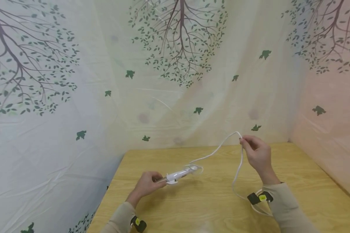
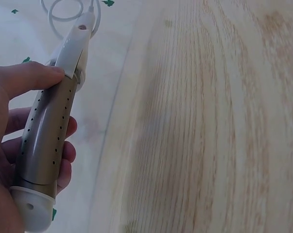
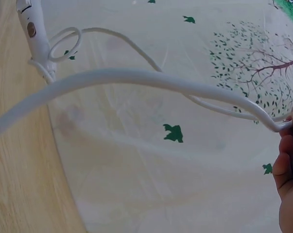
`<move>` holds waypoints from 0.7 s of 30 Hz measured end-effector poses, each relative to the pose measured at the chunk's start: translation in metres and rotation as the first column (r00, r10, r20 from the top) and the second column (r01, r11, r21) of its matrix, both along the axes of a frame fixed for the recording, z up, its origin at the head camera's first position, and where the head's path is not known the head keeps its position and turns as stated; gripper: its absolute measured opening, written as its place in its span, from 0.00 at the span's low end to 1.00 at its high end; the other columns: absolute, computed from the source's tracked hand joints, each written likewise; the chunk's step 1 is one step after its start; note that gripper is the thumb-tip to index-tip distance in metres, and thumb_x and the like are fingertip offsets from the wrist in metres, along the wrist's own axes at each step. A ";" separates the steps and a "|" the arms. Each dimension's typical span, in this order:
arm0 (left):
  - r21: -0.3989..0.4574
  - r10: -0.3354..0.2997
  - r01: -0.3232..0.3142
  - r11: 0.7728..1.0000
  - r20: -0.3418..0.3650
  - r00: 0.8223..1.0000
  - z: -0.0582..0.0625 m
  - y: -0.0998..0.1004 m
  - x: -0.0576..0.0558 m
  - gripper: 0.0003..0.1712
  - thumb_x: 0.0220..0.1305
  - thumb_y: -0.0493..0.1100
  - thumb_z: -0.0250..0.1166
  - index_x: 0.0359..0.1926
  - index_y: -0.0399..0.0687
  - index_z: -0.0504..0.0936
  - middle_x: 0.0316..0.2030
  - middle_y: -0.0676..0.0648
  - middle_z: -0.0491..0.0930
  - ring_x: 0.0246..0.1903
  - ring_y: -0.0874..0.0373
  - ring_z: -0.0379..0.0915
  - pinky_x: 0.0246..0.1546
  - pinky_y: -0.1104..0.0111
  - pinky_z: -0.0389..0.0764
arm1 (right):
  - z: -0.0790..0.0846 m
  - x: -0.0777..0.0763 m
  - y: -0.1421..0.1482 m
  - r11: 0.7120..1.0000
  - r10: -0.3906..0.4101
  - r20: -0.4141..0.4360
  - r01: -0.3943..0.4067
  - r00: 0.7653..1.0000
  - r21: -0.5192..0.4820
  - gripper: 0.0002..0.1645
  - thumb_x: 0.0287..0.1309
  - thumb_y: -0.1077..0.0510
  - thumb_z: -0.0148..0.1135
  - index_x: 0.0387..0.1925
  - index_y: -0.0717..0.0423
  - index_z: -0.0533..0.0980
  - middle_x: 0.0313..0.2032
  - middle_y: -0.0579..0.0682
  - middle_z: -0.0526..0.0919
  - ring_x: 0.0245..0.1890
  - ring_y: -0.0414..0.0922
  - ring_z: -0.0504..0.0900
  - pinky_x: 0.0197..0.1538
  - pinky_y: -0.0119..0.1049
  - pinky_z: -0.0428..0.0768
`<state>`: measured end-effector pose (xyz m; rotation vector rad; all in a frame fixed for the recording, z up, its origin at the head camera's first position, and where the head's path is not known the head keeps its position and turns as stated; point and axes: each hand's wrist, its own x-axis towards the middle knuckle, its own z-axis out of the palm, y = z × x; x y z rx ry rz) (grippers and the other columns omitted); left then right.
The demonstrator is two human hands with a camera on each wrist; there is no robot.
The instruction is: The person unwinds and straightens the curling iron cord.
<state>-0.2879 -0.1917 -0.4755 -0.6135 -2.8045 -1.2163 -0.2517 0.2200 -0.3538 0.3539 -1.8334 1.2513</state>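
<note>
My left hand grips a curling iron by its bronze, perforated barrel, holding it over the table. The thumb presses near the white clamp lever, and the other fingers wrap behind the barrel. The white handle points away to the right in the head view. From its end runs a white cord, looped close to the handle. My right hand pinches this cord between thumb and fingers, raised higher than the iron. Past the pinch the cord hangs down toward the right wrist, where a loop lies by the sleeve.
A light wooden table lies beneath both hands. Pale sheeting printed with trees and green leaves hangs behind it and at both sides. Dark wrist-worn cameras sit at both sleeves, the right camera beside the cord.
</note>
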 end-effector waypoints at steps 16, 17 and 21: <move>0.010 -0.048 0.048 0.999 -0.006 0.999 0.005 0.002 0.003 0.17 0.51 0.55 0.74 0.37 0.49 0.86 0.31 0.55 0.84 0.28 0.62 0.75 0.30 0.71 0.76 | -0.059 -0.047 0.044 0.979 -0.192 0.228 0.202 0.954 -0.021 0.09 0.60 0.60 0.65 0.34 0.65 0.82 0.25 0.31 0.79 0.24 0.24 0.74 0.27 0.18 0.71; 0.011 -0.052 0.052 0.999 -0.007 0.999 0.005 0.001 0.003 0.17 0.51 0.55 0.74 0.37 0.50 0.86 0.30 0.55 0.84 0.28 0.62 0.75 0.30 0.71 0.76 | -0.063 -0.048 0.046 0.977 -0.203 0.246 0.214 0.948 -0.018 0.09 0.60 0.60 0.65 0.34 0.65 0.83 0.25 0.32 0.80 0.24 0.24 0.74 0.27 0.18 0.70; 0.013 -0.074 0.074 0.997 -0.007 0.997 0.003 0.001 0.004 0.15 0.52 0.54 0.74 0.36 0.51 0.86 0.30 0.56 0.84 0.27 0.63 0.74 0.29 0.72 0.75 | -0.077 -0.052 0.053 0.966 -0.246 0.330 0.257 0.911 0.009 0.10 0.61 0.58 0.64 0.35 0.64 0.83 0.25 0.36 0.80 0.23 0.25 0.72 0.26 0.19 0.70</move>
